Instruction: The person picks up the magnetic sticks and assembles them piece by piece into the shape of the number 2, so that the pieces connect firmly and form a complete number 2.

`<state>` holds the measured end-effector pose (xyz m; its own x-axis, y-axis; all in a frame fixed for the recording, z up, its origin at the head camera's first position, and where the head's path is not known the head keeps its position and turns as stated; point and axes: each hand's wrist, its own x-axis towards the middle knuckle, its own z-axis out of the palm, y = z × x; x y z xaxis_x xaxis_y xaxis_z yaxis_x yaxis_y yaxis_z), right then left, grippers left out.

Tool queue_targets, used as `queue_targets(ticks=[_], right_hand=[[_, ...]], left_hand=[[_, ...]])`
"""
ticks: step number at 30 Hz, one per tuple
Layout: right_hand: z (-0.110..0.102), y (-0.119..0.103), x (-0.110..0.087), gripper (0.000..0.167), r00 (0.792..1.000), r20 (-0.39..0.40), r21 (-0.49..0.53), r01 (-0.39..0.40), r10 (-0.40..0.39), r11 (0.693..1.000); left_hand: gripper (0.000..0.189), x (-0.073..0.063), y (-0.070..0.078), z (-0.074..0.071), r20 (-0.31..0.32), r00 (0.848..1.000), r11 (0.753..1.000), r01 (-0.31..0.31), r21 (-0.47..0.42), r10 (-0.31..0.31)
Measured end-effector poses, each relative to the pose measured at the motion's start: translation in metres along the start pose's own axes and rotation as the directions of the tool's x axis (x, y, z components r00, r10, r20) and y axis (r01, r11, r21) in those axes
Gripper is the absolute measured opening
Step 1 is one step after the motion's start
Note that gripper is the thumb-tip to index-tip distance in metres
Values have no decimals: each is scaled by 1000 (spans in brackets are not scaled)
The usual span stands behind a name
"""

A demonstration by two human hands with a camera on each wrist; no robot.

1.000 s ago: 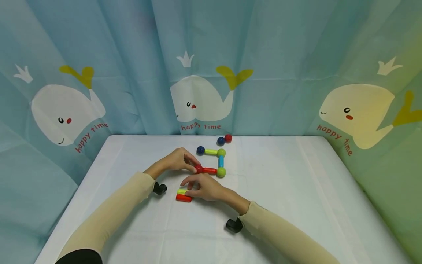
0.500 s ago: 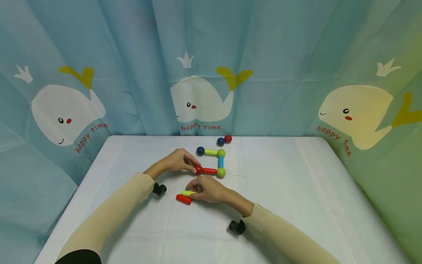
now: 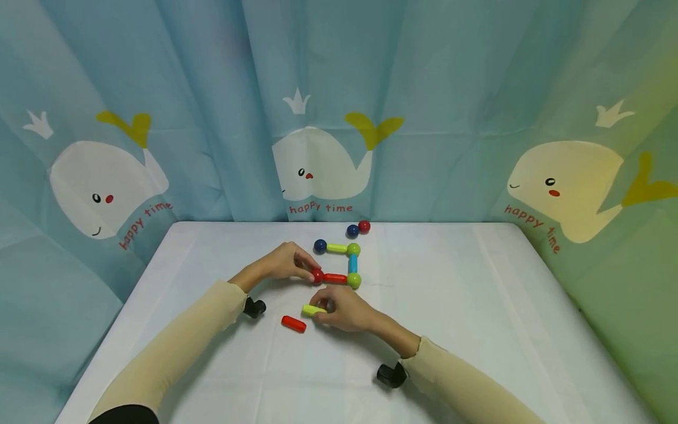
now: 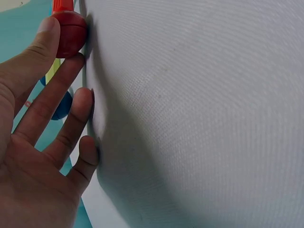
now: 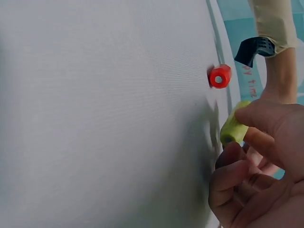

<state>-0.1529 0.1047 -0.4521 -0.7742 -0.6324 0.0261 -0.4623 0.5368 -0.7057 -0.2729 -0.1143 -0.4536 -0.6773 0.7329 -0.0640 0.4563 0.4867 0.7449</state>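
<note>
My left hand [image 3: 286, 261] pinches a red ball [image 4: 72, 35] between thumb and fingers. That ball joins a red magnetic rod [image 3: 335, 278], which runs to a green ball [image 3: 354, 280]. From there a blue rod [image 3: 353, 264] leads back to another green ball [image 3: 354, 249], then a yellow-green rod [image 3: 336, 248] ends at a dark blue ball [image 3: 320, 246]. Nearer the front, my right hand [image 3: 344, 308] grips a loose yellow-green magnetic rod [image 5: 233, 126] between thumb and fingers. A loose red rod [image 3: 293, 324] lies on the table to its left.
Two spare balls, one dark blue [image 3: 352, 231] and one red [image 3: 364, 227], sit at the back edge of the white table [image 3: 455, 306]. A blue curtain [image 3: 445, 118] with whale prints hangs behind. Black wrist cameras hang under both sleeves.
My right hand has drawn the yellow-green rod rightward, away from the loose red rod it lay against. The red rod has turned slightly. My left hand stays on the red ball.
</note>
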Motion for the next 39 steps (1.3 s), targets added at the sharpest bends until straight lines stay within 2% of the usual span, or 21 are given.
queue_targets(ticks=[4, 7, 9, 12, 15, 22, 25, 28, 30, 39], right_hand=[[-5, 2, -8, 17, 996, -43, 108, -76, 81, 991], [-6, 4, -13, 17, 986, -64, 202, -138, 153, 970], [-6, 4, -16, 19, 974, -72, 278, -186, 213, 943], [-4, 4, -18, 23, 953, -87, 402, -233, 290, 886], [1, 4, -18, 27, 932, -120, 485, -244, 341, 839], [15, 5, -18, 31, 902, -187, 560, -227, 389, 797], [20, 0, -17, 35, 873, -200, 622, -237, 444, 746], [24, -6, -15, 39, 836, -212, 682, -245, 507, 689], [27, -10, -13, 40, 815, -219, 706, -247, 536, 664], [35, -16, -3, 34, 759, -249, 716, -274, 602, 642]], left_hand=[[26, -2, 2, 0, -2, 1000, 1000, 13, -6, -13], [26, -2, 3, 0, 0, 1000, 1000, 16, 1, -16], [27, -2, 4, 1, 3, 1000, 1000, 16, 9, -16], [27, -2, 3, 2, 4, 1000, 1000, 13, 13, -13], [27, -2, 3, 2, -2, 1000, 1000, 8, 10, -8], [26, -1, 0, 2, -9, 1000, 1000, 4, 6, -4], [26, -2, 0, 1, -10, 1000, 1000, 7, 6, -7], [27, -2, 0, 1, -13, 1000, 1000, 8, 10, -8], [27, -3, 1, 0, -14, 1000, 1000, 9, 15, -9], [27, -3, 2, 2, -9, 1000, 1000, 1, 23, 0]])
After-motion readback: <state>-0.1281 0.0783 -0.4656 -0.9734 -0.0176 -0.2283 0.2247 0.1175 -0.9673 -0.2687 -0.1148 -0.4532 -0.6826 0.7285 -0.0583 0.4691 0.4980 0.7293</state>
